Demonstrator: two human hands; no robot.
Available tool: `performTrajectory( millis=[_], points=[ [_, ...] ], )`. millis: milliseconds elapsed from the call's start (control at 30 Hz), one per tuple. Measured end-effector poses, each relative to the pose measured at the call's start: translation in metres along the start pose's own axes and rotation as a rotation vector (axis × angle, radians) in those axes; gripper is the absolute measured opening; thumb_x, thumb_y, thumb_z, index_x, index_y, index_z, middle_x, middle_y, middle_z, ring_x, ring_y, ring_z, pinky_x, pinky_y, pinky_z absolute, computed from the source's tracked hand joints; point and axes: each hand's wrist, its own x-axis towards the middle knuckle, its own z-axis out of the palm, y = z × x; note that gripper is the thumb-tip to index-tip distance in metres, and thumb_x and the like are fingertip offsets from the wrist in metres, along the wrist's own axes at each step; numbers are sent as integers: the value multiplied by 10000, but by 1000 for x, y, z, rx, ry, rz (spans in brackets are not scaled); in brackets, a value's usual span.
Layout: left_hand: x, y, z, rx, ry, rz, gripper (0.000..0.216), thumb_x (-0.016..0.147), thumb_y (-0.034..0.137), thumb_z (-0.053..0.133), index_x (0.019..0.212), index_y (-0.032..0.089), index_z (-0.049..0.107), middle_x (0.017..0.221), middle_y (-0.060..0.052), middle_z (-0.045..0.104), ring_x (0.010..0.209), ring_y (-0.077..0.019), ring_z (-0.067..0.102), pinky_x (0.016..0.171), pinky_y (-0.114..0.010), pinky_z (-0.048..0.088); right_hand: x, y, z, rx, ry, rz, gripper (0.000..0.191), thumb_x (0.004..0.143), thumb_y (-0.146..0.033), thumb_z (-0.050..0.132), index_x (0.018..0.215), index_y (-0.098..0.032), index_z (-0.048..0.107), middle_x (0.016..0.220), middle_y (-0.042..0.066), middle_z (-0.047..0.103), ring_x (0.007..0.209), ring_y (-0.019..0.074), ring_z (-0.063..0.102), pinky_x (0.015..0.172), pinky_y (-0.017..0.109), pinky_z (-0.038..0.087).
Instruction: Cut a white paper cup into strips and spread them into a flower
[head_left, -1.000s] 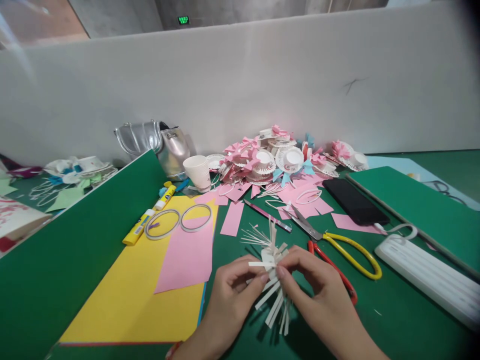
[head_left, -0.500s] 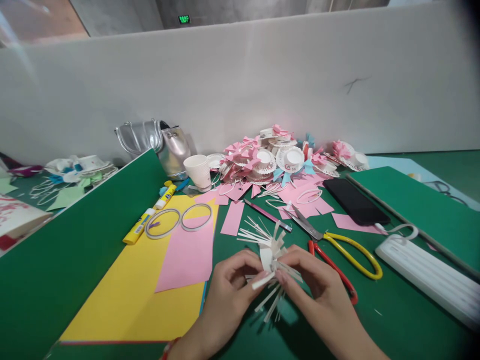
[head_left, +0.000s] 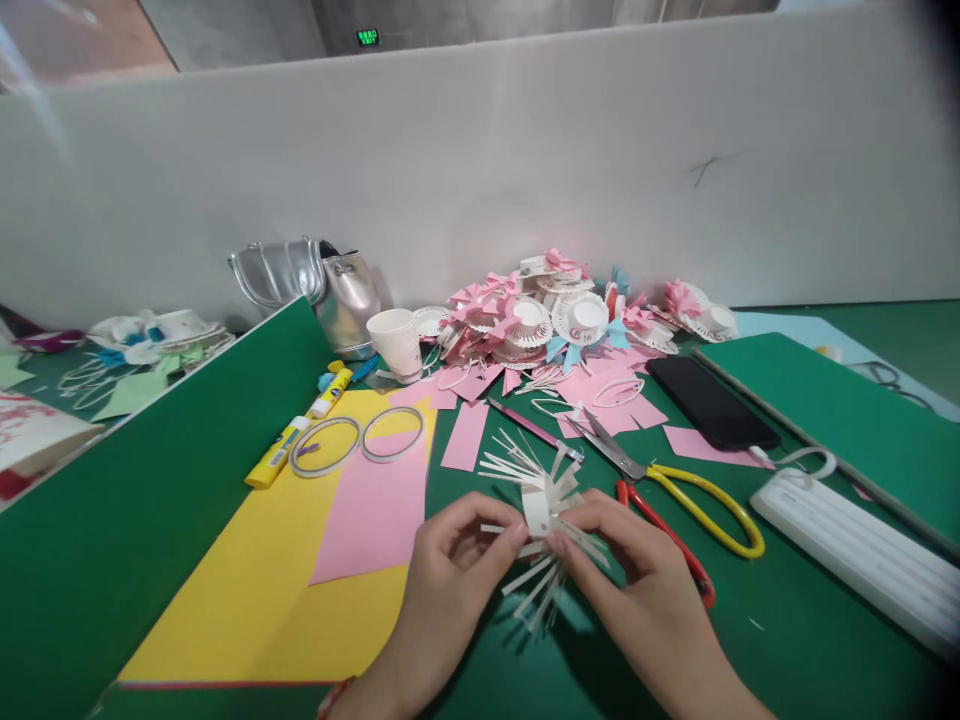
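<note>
Low in the middle of the view, both my hands pinch a small white paper cup (head_left: 537, 508) cut into many thin strips that fan out all round. My left hand (head_left: 448, 575) grips it from the left with thumb and fingertips. From the right, my right hand (head_left: 630, 572) pinches the strips. The piece hovers just above the green table (head_left: 772, 620).
Yellow-handled scissors (head_left: 675, 478) and red-handled scissors (head_left: 667, 540) lie right of my hands. A pink sheet (head_left: 375, 510) on yellow paper (head_left: 255, 600), two tape rings (head_left: 357, 440), glue sticks (head_left: 300, 430), a paper cup (head_left: 397, 345), a phone (head_left: 709, 402), a white power strip (head_left: 855, 550) and a heap of finished paper hats (head_left: 555, 315) surround them.
The cut cup has been turned in my fingers; its strips now fan out differently and my hands have shifted slightly left and up.
</note>
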Motion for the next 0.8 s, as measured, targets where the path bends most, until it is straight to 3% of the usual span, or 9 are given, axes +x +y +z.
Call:
performTrajectory(
  millis=[133,233,433,800],
  points=[
    [2,0,-1,-71,-33,-14,138,679,212,681,584,155,600,644,-7,619,652,-130,576,627,-206,453,0,-1,1,15,31,40,162,821,-134,575,672,-193,596,658,18,626,629,158,585,583,230,480],
    [1,-2,-1,-165,-40,-22,168,668,190,695,554,156,577,624,4,604,633,-118,544,617,-208,421,-1,1,0,11,-18,39,145,823,-138,582,690,-190,608,679,23,631,651,161,597,595,231,486],
    [-4,-3,2,-385,-114,-142,197,633,121,708,495,145,571,633,3,605,677,-130,550,664,-230,400,-2,4,0,-6,-21,37,115,837,-148,581,741,-191,625,720,30,655,683,161,613,611,228,497],
    [-1,-1,3,-264,-98,-146,194,606,151,723,473,142,581,647,-11,614,655,-129,550,632,-222,402,-3,4,-1,8,-51,54,162,829,-129,560,682,-184,600,677,32,620,641,167,585,583,256,481]
  ],
)
